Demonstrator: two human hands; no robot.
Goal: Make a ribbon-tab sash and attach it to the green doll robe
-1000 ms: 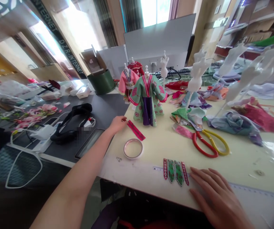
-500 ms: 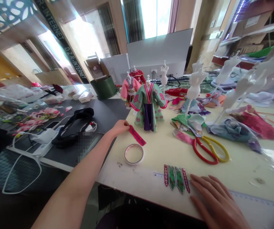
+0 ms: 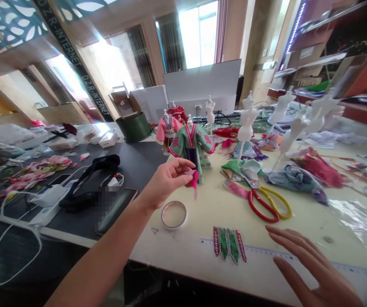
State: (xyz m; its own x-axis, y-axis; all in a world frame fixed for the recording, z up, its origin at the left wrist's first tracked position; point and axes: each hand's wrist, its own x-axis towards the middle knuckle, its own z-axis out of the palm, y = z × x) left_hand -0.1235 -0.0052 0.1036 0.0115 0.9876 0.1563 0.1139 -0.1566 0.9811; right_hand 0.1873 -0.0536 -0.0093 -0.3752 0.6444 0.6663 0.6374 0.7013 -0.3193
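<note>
Pinched in my left hand (image 3: 170, 181) is a small pink-red fabric strip (image 3: 195, 181), held above the table in front of a green miniature robe (image 3: 191, 143) on a stand. My right hand (image 3: 309, 260) hovers with fingers apart over a clear ruler (image 3: 260, 252), holding nothing. Left of it, several pointed green and red strips with beaded edges (image 3: 229, 244) lie side by side across the ruler. Below my left hand a roll of tape (image 3: 174, 215) lies flat. Scissors with one red and one yellow handle (image 3: 268, 204) rest beyond my right hand.
White mini mannequins (image 3: 248, 117) stand at the back right among fabric scraps (image 3: 298, 181). Pink and red doll robes (image 3: 169, 128) stand behind the green one. A phone (image 3: 119, 209), a black strap (image 3: 90, 179) and a power strip (image 3: 50, 204) lie on the dark table at left.
My left hand has lifted the pink-red strip off the table and brought it rightward and nearer. My right hand has risen from the table and shifted right.
</note>
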